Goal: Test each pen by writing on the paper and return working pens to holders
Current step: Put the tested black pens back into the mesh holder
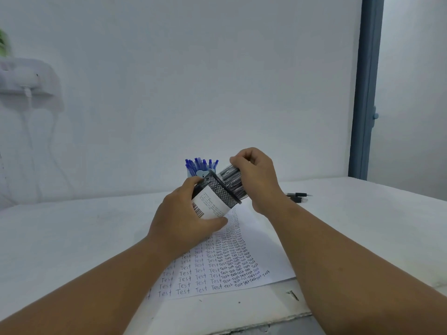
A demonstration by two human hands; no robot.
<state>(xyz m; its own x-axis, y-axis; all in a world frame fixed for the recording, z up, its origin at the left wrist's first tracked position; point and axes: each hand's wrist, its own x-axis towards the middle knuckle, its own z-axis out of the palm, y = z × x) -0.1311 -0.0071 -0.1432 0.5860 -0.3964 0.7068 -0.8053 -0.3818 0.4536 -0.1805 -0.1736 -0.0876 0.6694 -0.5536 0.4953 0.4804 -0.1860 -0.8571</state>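
The left hand (180, 220) holds a black wire-mesh cylindrical pen holder (219, 195), tilted, above the white paper sheet (217, 269) covered in handwritten "Test", near the white bench's (72, 238) front edge. The right hand's (257, 180) fingers (242, 159) clasp the bundle of black pens (232, 180) in it. A light-blue holder of blue pens (200, 169) stands behind.

Left hand (180, 215) tilts a black mesh holder (221, 192); right hand (256, 180) grips its black pens (232, 180).
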